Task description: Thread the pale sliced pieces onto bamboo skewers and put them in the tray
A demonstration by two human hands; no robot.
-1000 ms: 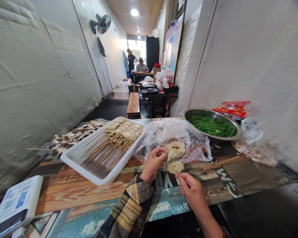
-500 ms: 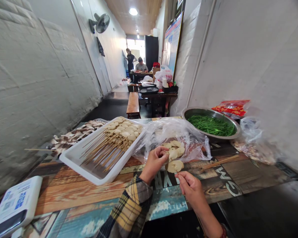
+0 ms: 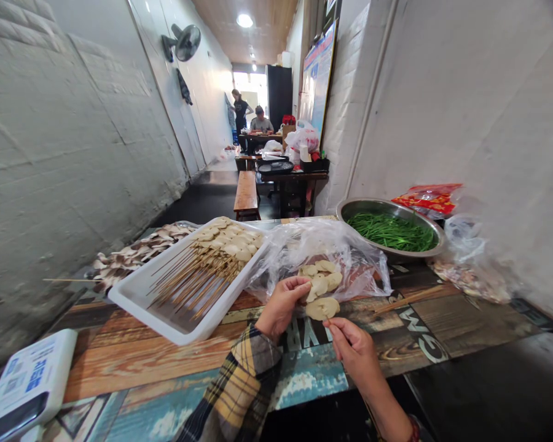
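Note:
My left hand (image 3: 282, 304) is closed in a pinch on a pale food slice (image 3: 317, 286) at the mouth of a clear plastic bag (image 3: 325, 255) holding several more slices. Just below, my right hand (image 3: 354, 348) is closed on the end of a thin bamboo skewer with a slice (image 3: 323, 309) threaded on its tip. The two hands sit close together over the painted wooden table (image 3: 133, 356). A white tray (image 3: 141, 291) of finished skewers (image 3: 212, 261) lies to the left of my hands.
A steel bowl of green stalks (image 3: 391, 230) stands at the right near a red packet (image 3: 428, 197) and more plastic bags (image 3: 472, 264). Mushroom skewers (image 3: 133, 255) lie behind the tray. A white device (image 3: 25, 383) sits at the near left. Two people are at far tables.
My left hand has shifted slightly, working the slice held at the bag. My right hand stays where it was with the skewer.

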